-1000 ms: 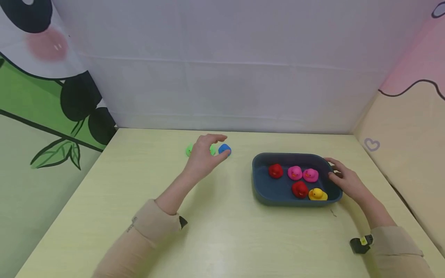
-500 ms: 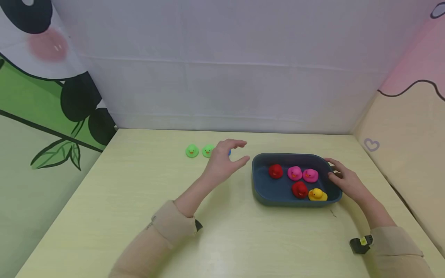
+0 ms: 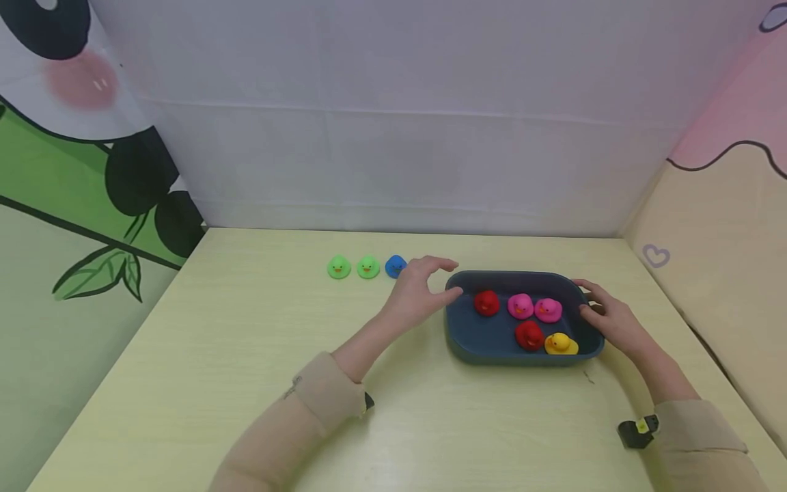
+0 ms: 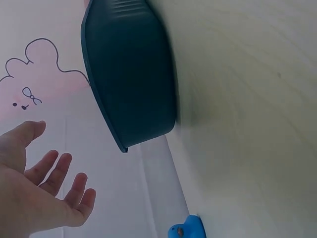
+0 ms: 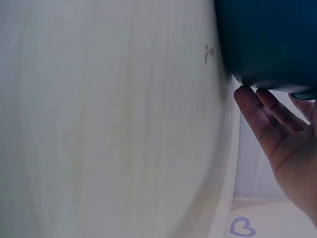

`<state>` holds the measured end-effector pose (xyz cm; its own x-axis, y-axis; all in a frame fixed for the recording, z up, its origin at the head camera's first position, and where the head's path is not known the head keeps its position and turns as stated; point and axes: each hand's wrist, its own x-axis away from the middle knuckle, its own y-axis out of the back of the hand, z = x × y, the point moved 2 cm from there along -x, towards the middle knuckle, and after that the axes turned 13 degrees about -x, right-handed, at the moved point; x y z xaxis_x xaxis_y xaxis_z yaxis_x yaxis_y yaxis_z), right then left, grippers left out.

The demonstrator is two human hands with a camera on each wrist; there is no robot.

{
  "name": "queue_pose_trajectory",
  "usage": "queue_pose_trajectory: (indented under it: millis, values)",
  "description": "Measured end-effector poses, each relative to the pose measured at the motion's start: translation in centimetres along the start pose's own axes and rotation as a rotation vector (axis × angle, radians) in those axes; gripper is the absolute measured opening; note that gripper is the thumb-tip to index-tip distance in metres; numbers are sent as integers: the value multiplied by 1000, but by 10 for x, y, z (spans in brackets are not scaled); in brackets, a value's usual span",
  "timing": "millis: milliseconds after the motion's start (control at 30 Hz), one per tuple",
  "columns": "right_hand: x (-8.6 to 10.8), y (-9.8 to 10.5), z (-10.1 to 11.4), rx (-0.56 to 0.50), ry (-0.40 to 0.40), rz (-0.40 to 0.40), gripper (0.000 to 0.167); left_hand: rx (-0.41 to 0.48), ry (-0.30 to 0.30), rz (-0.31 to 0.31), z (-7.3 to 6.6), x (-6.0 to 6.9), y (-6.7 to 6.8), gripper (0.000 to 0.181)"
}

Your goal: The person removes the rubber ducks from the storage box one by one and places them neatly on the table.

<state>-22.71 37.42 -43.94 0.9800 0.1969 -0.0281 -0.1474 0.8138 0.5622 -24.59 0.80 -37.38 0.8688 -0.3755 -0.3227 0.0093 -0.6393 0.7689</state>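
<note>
My left hand [image 3: 415, 294] is empty, thumb and fingers apart, at the left rim of a dark blue tray [image 3: 486, 339]; in the left wrist view the hand [image 4: 39, 183] shows a gap to the tray [image 4: 131, 74]. At the tray's right end my right hand [image 3: 617, 324] grips the rim; the right wrist view shows its fingertips [image 5: 245, 94] against the outer wall. Inside lie two red ducks [image 3: 486, 303] [image 3: 529, 335], two pink ducks [image 3: 520, 306] [image 3: 548, 310] and a yellow duck [image 3: 561, 344].
Two green ducks [image 3: 339, 267] [image 3: 368, 267] and a blue duck [image 3: 394, 266] stand in a row near the table's back edge, left of the tray. A pale cloth wall rises behind the table, and printed panels flank both sides.
My left hand has moved right, away from the green ducks and past the blue one, up to the tray's left rim, staying empty. My right hand and the tray have stayed in place.
</note>
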Motion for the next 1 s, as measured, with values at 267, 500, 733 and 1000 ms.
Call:
queue_pose_trajectory:
  millis: [267, 500, 733, 1000]
  values:
    - [1, 0, 0, 7, 7, -6, 50, -55, -74, 69, 3, -11, -25, 40]
    - [0, 0, -1, 6, 0, -10, 51, -98, -69, 150, 2, -20, -44, 40]
    - [1, 0, -1, 1, -5, 0, 51, -168, -114, 215, 3, -33, -55, 38]
    - [1, 0, 1, -4, -10, 2, 51, -307, -267, 289, 6, -51, -64, 34]
